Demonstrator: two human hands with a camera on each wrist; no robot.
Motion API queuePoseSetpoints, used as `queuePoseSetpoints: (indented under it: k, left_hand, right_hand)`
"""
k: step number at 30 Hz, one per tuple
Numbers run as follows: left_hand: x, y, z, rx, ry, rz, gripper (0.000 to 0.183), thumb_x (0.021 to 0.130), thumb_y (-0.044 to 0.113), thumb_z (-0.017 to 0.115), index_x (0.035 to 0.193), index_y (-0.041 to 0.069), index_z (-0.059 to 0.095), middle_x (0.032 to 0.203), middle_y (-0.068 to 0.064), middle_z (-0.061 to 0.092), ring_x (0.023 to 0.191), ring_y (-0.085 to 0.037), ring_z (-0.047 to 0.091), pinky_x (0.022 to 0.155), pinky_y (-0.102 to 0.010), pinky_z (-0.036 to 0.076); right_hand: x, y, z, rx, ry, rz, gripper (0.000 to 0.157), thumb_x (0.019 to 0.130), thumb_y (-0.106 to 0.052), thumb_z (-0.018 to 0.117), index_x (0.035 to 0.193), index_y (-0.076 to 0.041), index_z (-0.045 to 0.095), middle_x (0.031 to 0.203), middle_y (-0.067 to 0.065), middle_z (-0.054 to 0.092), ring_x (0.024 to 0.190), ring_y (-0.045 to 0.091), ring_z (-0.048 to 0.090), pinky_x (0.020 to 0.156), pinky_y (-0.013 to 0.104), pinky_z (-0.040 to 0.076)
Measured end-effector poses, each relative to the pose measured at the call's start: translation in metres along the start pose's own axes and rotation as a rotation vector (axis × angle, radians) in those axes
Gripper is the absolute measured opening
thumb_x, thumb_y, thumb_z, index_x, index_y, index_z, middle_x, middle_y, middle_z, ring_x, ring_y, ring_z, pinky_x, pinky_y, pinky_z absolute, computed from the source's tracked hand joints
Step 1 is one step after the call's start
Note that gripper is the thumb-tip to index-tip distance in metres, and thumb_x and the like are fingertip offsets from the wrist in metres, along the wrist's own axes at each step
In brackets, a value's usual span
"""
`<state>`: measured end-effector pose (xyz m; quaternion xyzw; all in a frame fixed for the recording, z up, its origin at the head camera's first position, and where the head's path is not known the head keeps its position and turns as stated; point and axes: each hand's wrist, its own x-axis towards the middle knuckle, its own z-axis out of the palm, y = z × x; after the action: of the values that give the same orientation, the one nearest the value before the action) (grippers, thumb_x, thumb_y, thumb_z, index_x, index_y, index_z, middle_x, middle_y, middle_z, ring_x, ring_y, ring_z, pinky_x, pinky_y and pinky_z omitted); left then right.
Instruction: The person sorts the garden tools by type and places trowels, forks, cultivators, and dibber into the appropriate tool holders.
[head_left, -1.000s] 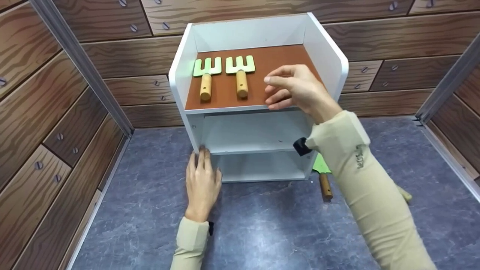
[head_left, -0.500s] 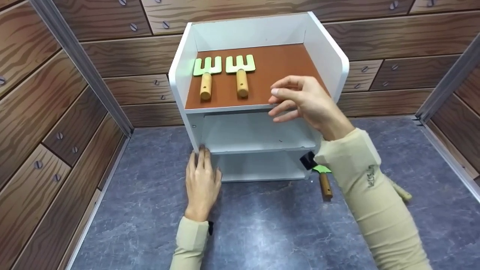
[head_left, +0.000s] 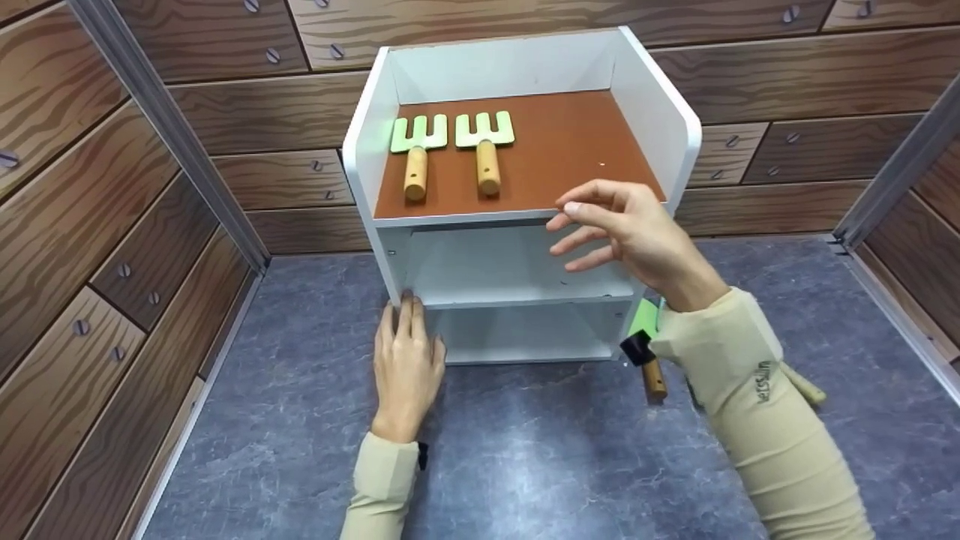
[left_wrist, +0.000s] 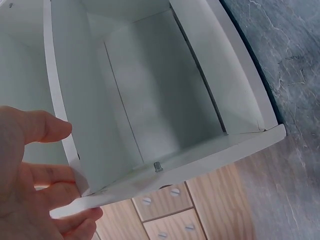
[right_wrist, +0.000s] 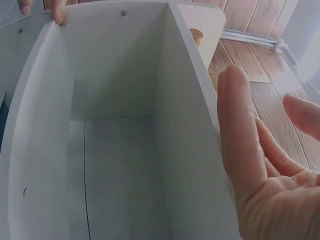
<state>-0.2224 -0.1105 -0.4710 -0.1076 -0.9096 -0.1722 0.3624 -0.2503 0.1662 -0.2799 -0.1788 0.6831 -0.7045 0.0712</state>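
Observation:
A white shelf unit (head_left: 529, 219) with a brown top stands on the floor. Two green garden forks with wooden handles lie side by side on that top: a left fork (head_left: 417, 161) and a right fork (head_left: 487, 154), tines to the back. My left hand (head_left: 406, 367) rests its fingers against the unit's lower left front edge; in the left wrist view its fingertips (left_wrist: 62, 192) touch the shelf board's corner. In front of the top's right front edge hovers my right hand (head_left: 626, 232), fingers loosely spread and holding nothing.
Beside the unit's right foot lies a green-bladed tool (head_left: 654, 379) with a wooden handle, partly behind my right wrist. Another handle (head_left: 802, 384) shows past the right sleeve. Wood-patterned walls (head_left: 285, 112) enclose the grey marbled floor (head_left: 517, 457).
My right hand has drawn back and down from above the brown top to in front of its edge. My left hand and both forks have stayed in place.

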Motion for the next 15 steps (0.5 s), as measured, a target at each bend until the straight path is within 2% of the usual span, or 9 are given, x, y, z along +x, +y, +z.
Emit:
queuePoseSetpoints:
  k: [9, 15]
  left_hand:
    - [0.001, -0.001, 0.000, 0.005, -0.012, 0.000, 0.061, 0.084, 0.008, 0.079, 0.135, -0.014, 0.055, 0.139, -0.027, 0.056, 0.125, -0.051, 0.051, 0.105, -0.057, 0.044]
    - [0.001, 0.000, 0.000, 0.008, -0.013, -0.003, 0.062, 0.082, 0.007, 0.080, 0.135, -0.014, 0.056, 0.140, -0.026, 0.056, 0.124, -0.050, 0.052, 0.105, -0.057, 0.045]
  right_hand:
    - [-0.008, 0.005, -0.010, -0.004, -0.044, 0.043, 0.018, 0.105, -0.015, 0.056, 0.110, -0.001, 0.067, 0.107, 0.014, 0.074, 0.089, 0.030, 0.075, 0.069, 0.045, 0.062]
    - [-0.015, 0.013, -0.019, -0.010, -0.062, 0.046, 0.020, 0.105, -0.019, 0.056, 0.117, -0.007, 0.068, 0.112, 0.014, 0.073, 0.090, 0.030, 0.074, 0.069, 0.047, 0.062]
